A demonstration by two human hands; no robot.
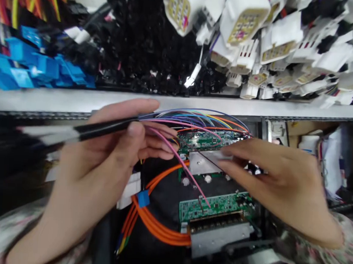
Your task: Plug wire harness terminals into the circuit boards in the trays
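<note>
My left hand (113,148) is closed round a black-sleeved cable (105,129), thumb on top. From the sleeve's end a fan of thin coloured wires (195,115) arches right towards the upper green circuit board (204,138). Two pink wires (183,166) stand out, one hanging down over the lower green board (220,205). My right hand (269,172) is over the upper board's right side, thumb and fingertips pinched near a thin dark wire (209,161). Its fingertips are blurred, so what they grip is unclear. Metal plates (222,239) sit beside both boards.
Thick orange cables (159,227) with a blue clip (144,198) curve left of the boards. Behind a metal rail (178,102) lie white connectors (247,17), black connectors (151,40) and blue connectors (44,64). Papers (334,168) are at the right.
</note>
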